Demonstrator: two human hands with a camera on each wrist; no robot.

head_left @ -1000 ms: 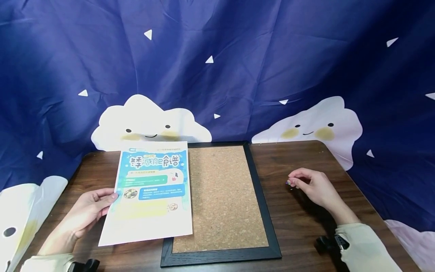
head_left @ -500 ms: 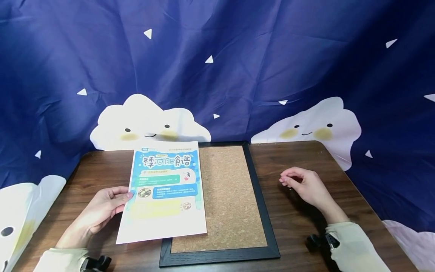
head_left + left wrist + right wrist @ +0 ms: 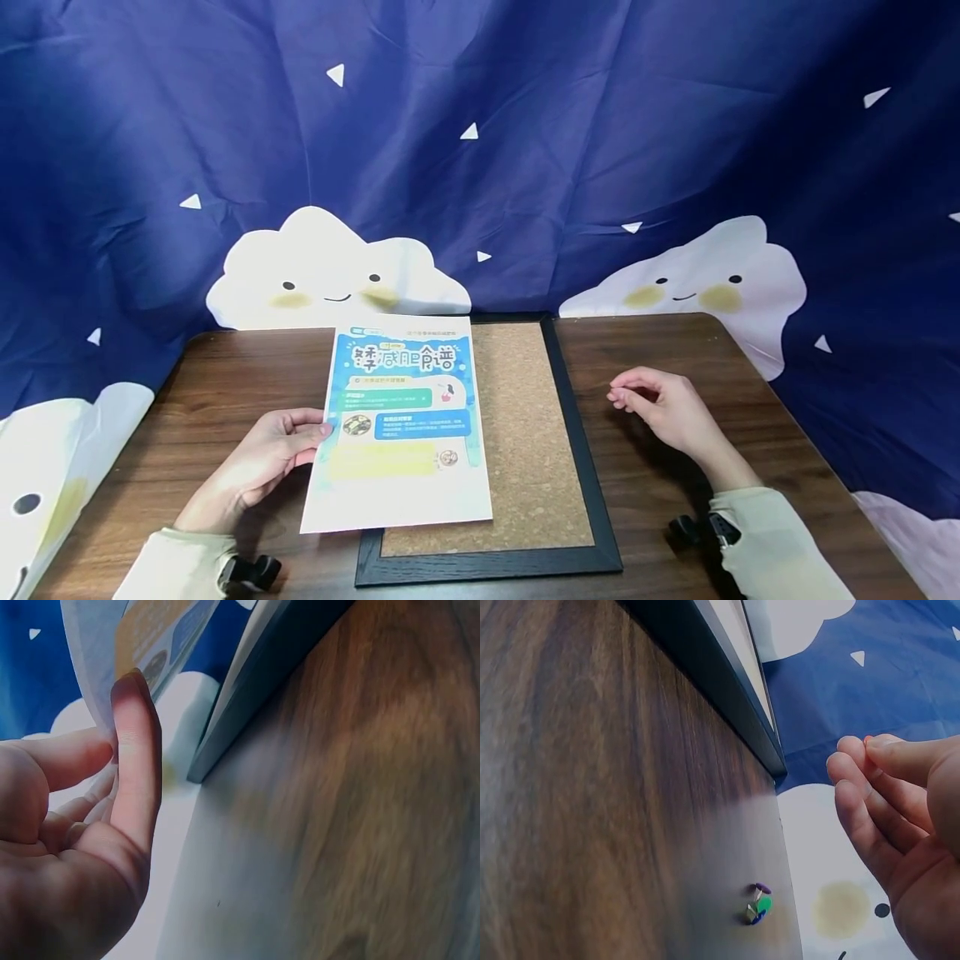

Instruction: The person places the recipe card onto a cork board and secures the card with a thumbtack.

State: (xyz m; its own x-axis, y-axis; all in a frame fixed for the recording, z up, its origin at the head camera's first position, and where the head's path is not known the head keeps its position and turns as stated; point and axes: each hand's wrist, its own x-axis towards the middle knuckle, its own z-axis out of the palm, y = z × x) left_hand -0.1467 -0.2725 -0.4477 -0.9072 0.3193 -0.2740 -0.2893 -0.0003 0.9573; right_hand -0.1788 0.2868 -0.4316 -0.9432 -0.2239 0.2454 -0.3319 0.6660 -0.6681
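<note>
My left hand (image 3: 273,454) pinches the left edge of a printed paper sheet (image 3: 401,408), thumb on its front. Blue, green and yellow panels with Chinese lettering cover the sheet. It overlaps the left part of a cork board (image 3: 532,433) with a black frame (image 3: 487,567). In the left wrist view the sheet (image 3: 91,667) bends away from the fingers. To the right of the board, my right hand (image 3: 671,417) is raised over the table. Thumb and index finger pinch a thumbtack (image 3: 866,740), of which only an orange-red bit shows.
Several thumbtacks (image 3: 763,904), among them purple, green and blue ones, lie together on the dark wooden table (image 3: 600,787). My right hand hides them in the head view. A blue cloth (image 3: 525,150) with white clouds hangs behind the table.
My left hand has carried the sheet to the right, farther over the cork board. My right hand has left the thumbtack cluster and shifted slightly left.
</note>
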